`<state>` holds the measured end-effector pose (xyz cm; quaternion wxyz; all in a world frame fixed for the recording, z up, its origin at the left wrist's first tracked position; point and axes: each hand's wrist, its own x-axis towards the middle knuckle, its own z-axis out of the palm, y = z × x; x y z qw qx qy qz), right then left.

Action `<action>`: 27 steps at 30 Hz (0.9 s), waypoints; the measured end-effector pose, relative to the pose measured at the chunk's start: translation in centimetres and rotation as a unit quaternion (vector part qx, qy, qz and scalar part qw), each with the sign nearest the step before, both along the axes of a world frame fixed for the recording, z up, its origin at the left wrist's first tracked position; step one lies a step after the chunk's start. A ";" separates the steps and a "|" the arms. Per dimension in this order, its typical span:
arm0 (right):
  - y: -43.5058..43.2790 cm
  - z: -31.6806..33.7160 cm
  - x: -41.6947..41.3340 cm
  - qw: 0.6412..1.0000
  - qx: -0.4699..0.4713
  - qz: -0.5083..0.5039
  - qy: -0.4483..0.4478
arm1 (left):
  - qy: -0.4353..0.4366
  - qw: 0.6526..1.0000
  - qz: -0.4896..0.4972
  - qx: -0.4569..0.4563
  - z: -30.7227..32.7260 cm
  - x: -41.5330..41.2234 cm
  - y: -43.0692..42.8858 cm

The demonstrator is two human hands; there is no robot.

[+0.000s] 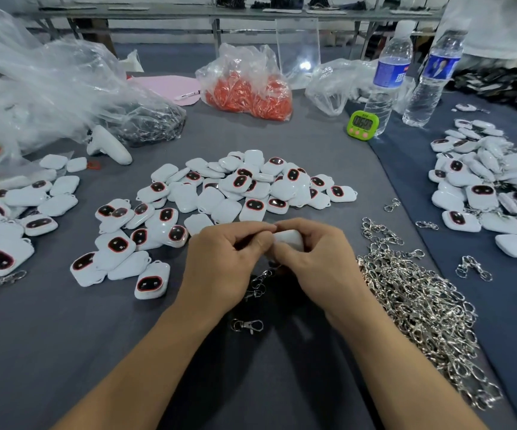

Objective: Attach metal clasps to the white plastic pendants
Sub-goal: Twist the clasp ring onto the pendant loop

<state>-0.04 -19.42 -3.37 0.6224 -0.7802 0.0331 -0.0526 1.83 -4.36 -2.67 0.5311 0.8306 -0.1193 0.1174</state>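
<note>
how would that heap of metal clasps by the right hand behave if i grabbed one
The heap of clasps looks interlocked, so pulling one likely drags neighbours along. Each clasp looks rigid, small and probably light. The shiny finish may make one slip in a loose pinch.

Your left hand (220, 262) and right hand (316, 259) cover most of the held pendant (289, 238); its loop end isn't visible. Clasp (260, 278) under them is half hidden. Timer (362, 125) digits too blurry to read. Left pendant pile (0, 225) runs off the frame edge
</note>
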 end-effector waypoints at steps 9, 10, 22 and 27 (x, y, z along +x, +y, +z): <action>-0.5 0.1 0.0 0.995 0.030 -0.099 0.013 | 0.085 0.949 -0.146 0.267 1.1 0.3 2.0; -0.4 0.1 0.0 0.995 0.045 -0.092 0.013 | 0.081 0.954 -0.140 0.251 0.9 0.3 1.9; 0.5 0.7 -0.6 0.996 0.079 0.029 0.041 | 0.123 0.980 -0.002 -0.156 0.4 0.2 0.6; 0.4 1.0 -0.6 0.999 0.018 -0.015 0.023 | 0.115 0.977 -0.024 -0.176 0.5 0.3 0.9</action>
